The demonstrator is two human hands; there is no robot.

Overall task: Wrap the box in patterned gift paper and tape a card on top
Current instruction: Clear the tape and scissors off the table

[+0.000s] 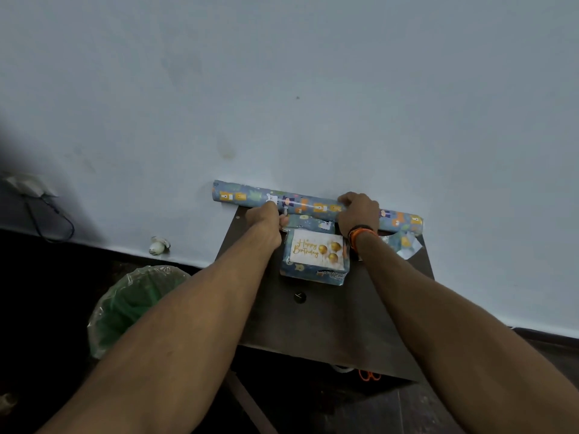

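Observation:
A box (313, 272) wrapped in blue patterned paper sits on a small dark table (329, 324), with a white "Happy Birthday" card (316, 247) lying on its top. Behind it, against the wall, lies a roll of the same gift paper (250, 195). My right hand (358, 213) grips the roll from above near its middle. Further left, my left hand (266, 219) is at the roll's front side, its fingertips pinching at the paper's edge. A loose offcut of paper (405, 242) lies at the table's back right.
A green bin lined with clear plastic (134, 305) stands on the floor left of the table. Orange-handled scissors (369, 375) show below the table's front edge. The pale wall (282, 89) rises directly behind the table. A cable (53, 220) hangs at the far left.

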